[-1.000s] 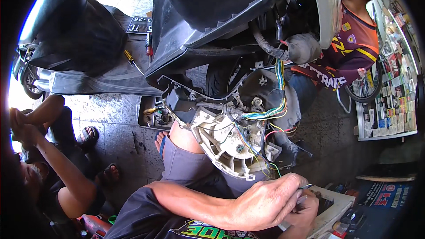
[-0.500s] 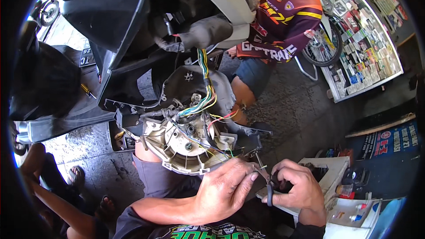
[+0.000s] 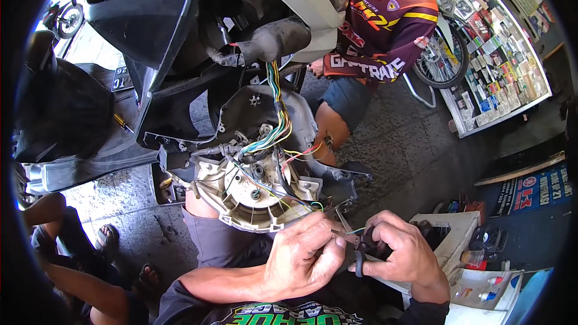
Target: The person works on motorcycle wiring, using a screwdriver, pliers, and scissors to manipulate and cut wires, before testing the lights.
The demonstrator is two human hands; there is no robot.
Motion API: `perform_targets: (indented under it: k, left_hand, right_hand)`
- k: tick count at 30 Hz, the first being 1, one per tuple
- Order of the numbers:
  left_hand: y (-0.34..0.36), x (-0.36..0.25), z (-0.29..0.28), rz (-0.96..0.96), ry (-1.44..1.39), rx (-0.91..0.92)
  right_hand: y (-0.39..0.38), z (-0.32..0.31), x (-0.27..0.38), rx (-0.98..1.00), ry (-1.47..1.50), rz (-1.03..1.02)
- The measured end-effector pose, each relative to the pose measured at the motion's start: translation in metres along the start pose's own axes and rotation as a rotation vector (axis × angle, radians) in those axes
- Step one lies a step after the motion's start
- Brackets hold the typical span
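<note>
My left hand [image 3: 306, 257] is closed with thumb and forefinger pinched beside the scissor blades; a thin wire seems to be in the pinch, but its end is hidden. Black-handled scissors [image 3: 359, 262] are in my right hand [image 3: 402, 251], fingers curled through the handles. Their blades are parted close to my left fingertips. A short green wire [image 3: 357, 230] crosses near the blades toward my right fingers. Just beyond my hands lies a cream scooter housing [image 3: 241, 201], its inner side up. A multicoloured wire bundle [image 3: 278, 126] runs down to it from the scooter.
The scooter's dark body panel [image 3: 135, 30] rises at the far left. Opposite, a person in a maroon and orange jersey [image 3: 385, 24] sits close. A screwdriver [image 3: 123, 123] lies on the footboard. A white case [image 3: 442, 247] stands at right, below a sticker-covered display [image 3: 490, 72].
The scissors have turned slightly and their blades look wider apart. Both hands stay close together, with my right hand shifted slightly. The housing looks nearly unmoved.
</note>
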State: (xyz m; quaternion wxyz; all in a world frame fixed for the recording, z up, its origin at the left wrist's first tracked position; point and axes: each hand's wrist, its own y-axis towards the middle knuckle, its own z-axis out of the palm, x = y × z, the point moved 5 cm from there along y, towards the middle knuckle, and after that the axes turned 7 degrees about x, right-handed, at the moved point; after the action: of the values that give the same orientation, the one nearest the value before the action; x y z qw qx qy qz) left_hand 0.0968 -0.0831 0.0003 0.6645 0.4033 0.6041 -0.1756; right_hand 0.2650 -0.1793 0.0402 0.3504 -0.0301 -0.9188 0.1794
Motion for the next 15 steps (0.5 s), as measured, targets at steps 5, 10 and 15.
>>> perform_targets:
  k: [5, 10, 15]
  left_hand:
    - [-0.001, 0.003, 0.003, 0.077, -0.057, -0.034]
    - [0.001, 0.002, 0.006, 0.084, -0.054, -0.032]
    - [-0.003, 0.008, 0.009, 0.069, -0.044, -0.045]
  right_hand:
    - [-0.003, 0.006, 0.003, -0.045, -0.109, -0.031]
    - [-0.005, 0.011, 0.005, -0.151, -0.184, -0.079]
    - [-0.005, 0.016, 0.003, -0.135, -0.203, -0.103]
